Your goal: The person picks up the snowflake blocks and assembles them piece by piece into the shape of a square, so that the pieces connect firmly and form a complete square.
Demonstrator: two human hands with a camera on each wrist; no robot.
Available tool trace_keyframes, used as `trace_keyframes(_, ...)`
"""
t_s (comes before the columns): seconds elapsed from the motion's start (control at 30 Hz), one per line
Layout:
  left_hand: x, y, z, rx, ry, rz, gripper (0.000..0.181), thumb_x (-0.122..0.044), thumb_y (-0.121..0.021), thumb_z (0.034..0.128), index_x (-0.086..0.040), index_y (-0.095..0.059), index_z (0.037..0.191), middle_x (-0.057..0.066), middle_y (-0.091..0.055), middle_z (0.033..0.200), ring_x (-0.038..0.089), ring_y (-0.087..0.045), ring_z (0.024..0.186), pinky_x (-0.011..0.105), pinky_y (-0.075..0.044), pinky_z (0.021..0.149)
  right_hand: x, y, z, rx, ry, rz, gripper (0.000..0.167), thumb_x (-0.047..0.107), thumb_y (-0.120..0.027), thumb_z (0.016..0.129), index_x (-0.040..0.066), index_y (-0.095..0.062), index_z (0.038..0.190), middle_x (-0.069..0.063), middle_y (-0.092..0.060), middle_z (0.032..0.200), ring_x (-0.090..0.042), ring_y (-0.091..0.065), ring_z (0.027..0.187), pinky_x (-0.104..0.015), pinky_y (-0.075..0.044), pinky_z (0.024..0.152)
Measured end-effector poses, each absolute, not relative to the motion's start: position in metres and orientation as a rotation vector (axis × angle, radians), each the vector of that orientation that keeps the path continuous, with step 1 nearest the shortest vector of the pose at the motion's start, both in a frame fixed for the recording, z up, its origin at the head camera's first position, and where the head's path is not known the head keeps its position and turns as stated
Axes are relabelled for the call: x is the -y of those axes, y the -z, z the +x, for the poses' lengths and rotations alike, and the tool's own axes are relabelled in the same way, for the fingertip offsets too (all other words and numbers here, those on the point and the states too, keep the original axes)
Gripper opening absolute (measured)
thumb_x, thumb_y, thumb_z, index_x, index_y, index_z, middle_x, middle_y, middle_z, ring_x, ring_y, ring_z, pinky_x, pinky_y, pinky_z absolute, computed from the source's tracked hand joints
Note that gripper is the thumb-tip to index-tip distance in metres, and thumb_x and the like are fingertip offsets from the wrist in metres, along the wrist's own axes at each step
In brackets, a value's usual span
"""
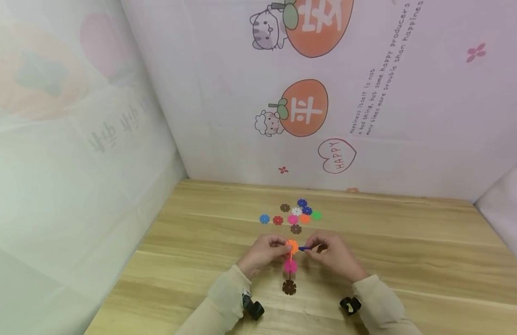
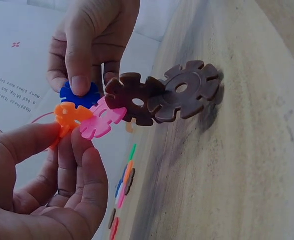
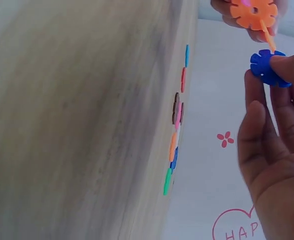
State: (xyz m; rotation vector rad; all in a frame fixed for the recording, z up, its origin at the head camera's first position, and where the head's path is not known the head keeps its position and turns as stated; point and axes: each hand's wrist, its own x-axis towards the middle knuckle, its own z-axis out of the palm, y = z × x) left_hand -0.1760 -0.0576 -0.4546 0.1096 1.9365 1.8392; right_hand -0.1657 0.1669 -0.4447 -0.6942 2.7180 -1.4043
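My left hand (image 1: 264, 253) pinches an orange notched disc (image 1: 292, 246) at the top of a joined chain. Below it in the chain come a pink disc (image 1: 290, 266) and brown discs (image 1: 289, 287); the left wrist view shows two brown ones (image 2: 136, 99), the outer one (image 2: 183, 91) near the tabletop. My right hand (image 1: 334, 256) pinches a dark blue disc (image 3: 268, 68) between thumb and fingers, at the right of the orange part. In the right wrist view the blue disc's edge meets a thin orange piece (image 3: 268, 37); whether they are locked together I cannot tell.
Behind the hands, loose discs lie on the wooden table (image 1: 200, 260): light blue (image 1: 264, 218), red (image 1: 277, 220), white (image 1: 297, 211), green (image 1: 316, 215), and several others in brown, pink, orange and dark blue. A printed cloth (image 1: 225, 116) hangs at the table's back edge.
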Motion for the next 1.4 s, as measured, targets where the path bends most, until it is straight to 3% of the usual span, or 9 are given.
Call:
trace_keyframes(0.33, 0.059, 0.457, -0.174, -1.946, -1.834, 0.120, 0.019, -0.017, -0.072, 0.0905, -0.003, -0.068, 0.103, 0.005, -0.072, 0.091, 0.014, -0.068, 0.079, 0.034, -0.059, 0.082, -0.161, 0.454, -0.161, -2.869, 1.368, -0.991, 0.021, -0.003, -0.079, 0.077, 0.014, -0.071, 0.087, 0.006, -0.072, 0.086, -0.001, -0.064, 0.076, -0.023, -0.059, 0.068)
trace_keyframes(0.67, 0.059, 0.461, -0.173, -1.983, -1.805, 0.117, 0.014, -0.013, -0.073, 0.0885, -0.003, -0.069, 0.098, 0.005, -0.072, 0.086, 0.014, -0.069, 0.077, 0.034, -0.060, 0.081, -0.159, 0.460, -0.160, -2.896, 1.404, -1.239, 0.027, -0.011, -0.079, 0.070, 0.010, -0.071, 0.086, 0.002, -0.072, 0.083, -0.001, -0.064, 0.073, -0.020, -0.058, 0.065)
trace_keyframes(0.93, 0.059, 0.462, -0.173, -2.009, -1.788, 0.137, 0.014, -0.013, -0.074, 0.0878, -0.003, -0.070, 0.097, 0.005, -0.071, 0.086, 0.014, -0.069, 0.078, 0.034, -0.060, 0.081, -0.158, 0.458, -0.161, -2.914, 1.365, -1.269, 0.026, -0.009, -0.081, 0.070, 0.009, -0.072, 0.087, 0.003, -0.073, 0.085, -0.002, -0.065, 0.075, -0.020, -0.058, 0.067)
trace_keyframes(1.17, 0.061, 0.461, -0.175, -1.975, -1.803, 0.161, 0.017, -0.015, -0.072, 0.0898, -0.004, -0.070, 0.102, 0.005, -0.072, 0.092, 0.014, -0.069, 0.082, 0.034, -0.058, 0.086, -0.160, 0.456, -0.163, -2.947, 1.281, -1.222, 0.026, -0.002, -0.082, 0.073, 0.013, -0.072, 0.092, 0.006, -0.074, 0.092, -0.006, -0.069, 0.084, -0.025, -0.060, 0.077)
trace_keyframes(1.4, 0.063, 0.457, -0.177, -1.996, -1.796, 0.116, 0.019, -0.017, -0.072, 0.0897, -0.004, -0.070, 0.104, 0.005, -0.073, 0.095, 0.015, -0.069, 0.084, 0.035, -0.057, 0.087, -0.172, 0.455, -0.169, -2.960, 1.140, -0.977, 0.025, 0.004, -0.079, 0.080, 0.005, -0.071, 0.104, -0.005, -0.074, 0.102, -0.019, -0.069, 0.091, -0.033, -0.060, 0.078)
